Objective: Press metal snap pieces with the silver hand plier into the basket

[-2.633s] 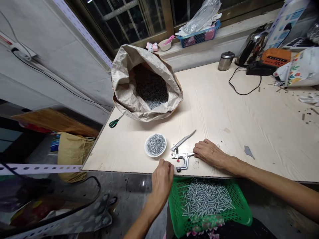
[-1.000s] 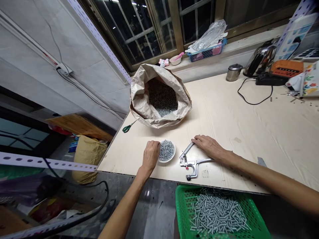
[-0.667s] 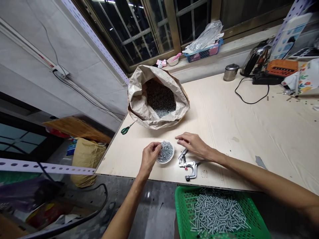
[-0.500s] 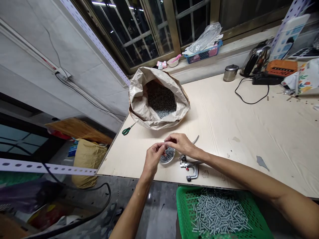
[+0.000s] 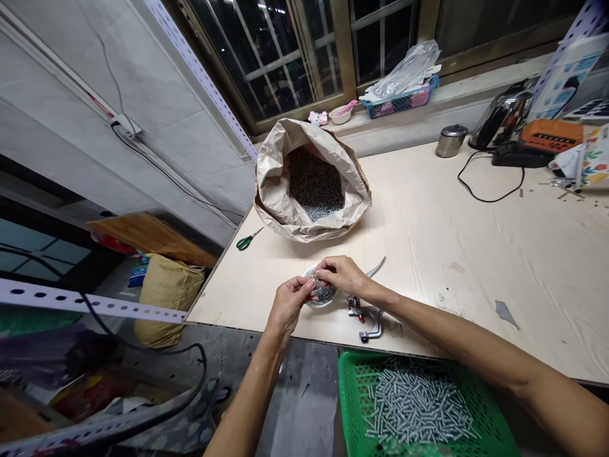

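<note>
Pinching narrow over the dish (image 5: 327,297) of metal pieces, left hand (image 5: 288,304) and right hand (image 5: 343,274) meet fingertip to fingertip; what they grip is too small to tell. Pliers (image 5: 368,317) lie untouched on the desk (image 5: 451,222) at 3 o'clock. Basket (image 5: 345,381) at 5 o'clock holds a heap, sack (image 5: 278,190) at 12 looks full: much seems left.

Bright overhead light, dark window, wide-angle warp at edges, sharp centre.

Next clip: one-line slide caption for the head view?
Left hand and right hand meet above a small dish of metal pins, beside a hand press near the table edge.
</note>
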Motion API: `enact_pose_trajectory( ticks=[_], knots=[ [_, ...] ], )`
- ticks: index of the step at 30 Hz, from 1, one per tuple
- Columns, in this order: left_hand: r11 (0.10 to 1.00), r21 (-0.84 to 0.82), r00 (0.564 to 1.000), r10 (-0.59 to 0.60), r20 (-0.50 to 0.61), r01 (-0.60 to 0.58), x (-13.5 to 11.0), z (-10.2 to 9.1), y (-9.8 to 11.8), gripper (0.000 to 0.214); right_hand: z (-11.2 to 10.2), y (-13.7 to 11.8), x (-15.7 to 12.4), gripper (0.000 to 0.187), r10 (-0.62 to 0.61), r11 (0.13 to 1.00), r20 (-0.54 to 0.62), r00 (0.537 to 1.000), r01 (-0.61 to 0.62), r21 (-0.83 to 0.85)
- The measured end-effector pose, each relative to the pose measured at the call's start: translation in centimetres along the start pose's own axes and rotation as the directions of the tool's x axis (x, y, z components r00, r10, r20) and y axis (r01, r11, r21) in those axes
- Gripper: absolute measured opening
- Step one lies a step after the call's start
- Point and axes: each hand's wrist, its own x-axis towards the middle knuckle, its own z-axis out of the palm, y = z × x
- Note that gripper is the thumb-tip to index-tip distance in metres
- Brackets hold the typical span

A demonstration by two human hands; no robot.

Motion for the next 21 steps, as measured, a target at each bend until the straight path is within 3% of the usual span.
enact_pose_trajectory(
  ticks=[2,5,8,10,13,17,21],
  knots=[
    [1.000,0.001,0.998,0.021,-0.052,-0.021,-0.6,0.0,0.0,0.045,0.0,0.2,0.0,0.011,0.003,0.999,0.018,1.000,-0.002,-0.037],
    [0.998,0.060,0.995,0.038,-0.091,-0.033,-2.2,0.5,-0.4,0.044,-1.5,0.2,-0.8,0.015,-0.134,0.960,0.047,0.990,0.141,-0.240],
    [0.994,0.076,0.996,-0.080,-0.034,0.083,-4.0,1.7,-1.6,0.046,-4.6,0.2,-3.4,0.017,-0.225,0.839,0.067,0.972,0.229,-0.493],
    [0.982,0.057,0.983,-0.182,0.013,0.180,-4.8,2.6,-2.9,0.046,-6.8,0.5,-5.9,0.020,-0.162,0.728,0.137,0.977,0.212,-0.652],
    [0.964,0.068,0.964,-0.261,0.047,0.258,-5.1,3.9,-4.7,0.043,-9.1,1.6,-9.9,0.018,-0.076,0.593,0.271,0.960,0.262,-0.762],
    [0.948,0.143,0.953,-0.295,0.066,0.283,-4.8,4.9,-5.8,0.036,-9.5,3.1,-12.9,0.016,-0.018,0.467,0.248,0.969,0.228,-0.854],
    [0.932,0.209,0.948,-0.313,0.057,0.296,-4.7,5.4,-5.9,0.031,-8.7,4.1,-13.4,0.021,-0.051,0.366,0.237,0.970,0.239,-0.899]
  ],
)
